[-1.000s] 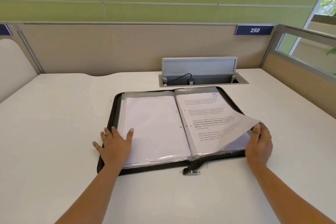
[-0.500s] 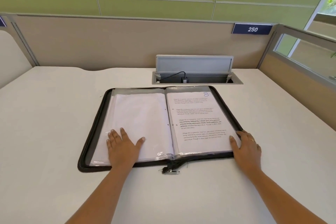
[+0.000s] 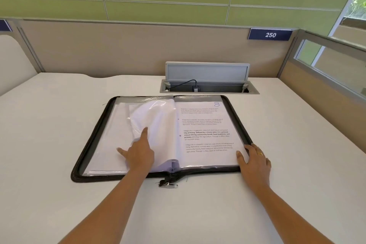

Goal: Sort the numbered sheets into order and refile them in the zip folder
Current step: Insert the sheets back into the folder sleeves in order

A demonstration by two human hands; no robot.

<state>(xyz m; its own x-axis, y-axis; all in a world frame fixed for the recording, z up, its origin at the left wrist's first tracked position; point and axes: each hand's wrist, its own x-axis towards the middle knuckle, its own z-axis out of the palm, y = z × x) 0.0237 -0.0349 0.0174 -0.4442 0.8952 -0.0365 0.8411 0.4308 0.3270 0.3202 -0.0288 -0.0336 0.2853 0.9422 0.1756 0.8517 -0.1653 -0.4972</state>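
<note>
The folder [image 3: 93, 144] lies unzipped and flat on the desk [image 3: 59, 204] right in front of me, its black zip edge running all the way round. Its zip pull [image 3: 168, 184] hangs off the near edge at the spine.

My left hand [image 3: 138, 154] is on the folder's left half. The forefinger points straight toward the far edge and lies on a clear sleeve [image 3: 152, 121], and the thumb is spread wide to the left, flat on the page below. That sleeve bows up off the left half in a hump beside the spine. My other three fingers are hidden under it, so I cannot tell whether they are gripping it or just lying there.

My right hand [image 3: 255, 161] rests on the folder's near right corner. Its fingers are straight and close together along the zip edge, and the thumb presses the corner of the sheet [image 3: 206, 130] filed on the right half. A ring [image 3: 261, 153] shows on one finger. That sheet lies flat in its sleeve, with printed paragraphs and a handwritten 8 at its far right corner.

Beyond the folder's far edge a cable box [image 3: 208, 87] is sunk into the desk, its flap [image 3: 207, 72] upright and a black cable [image 3: 190, 82] plugged inside. Further back, on the partition, is a blue sign [image 3: 270, 35] reading 250.
</note>
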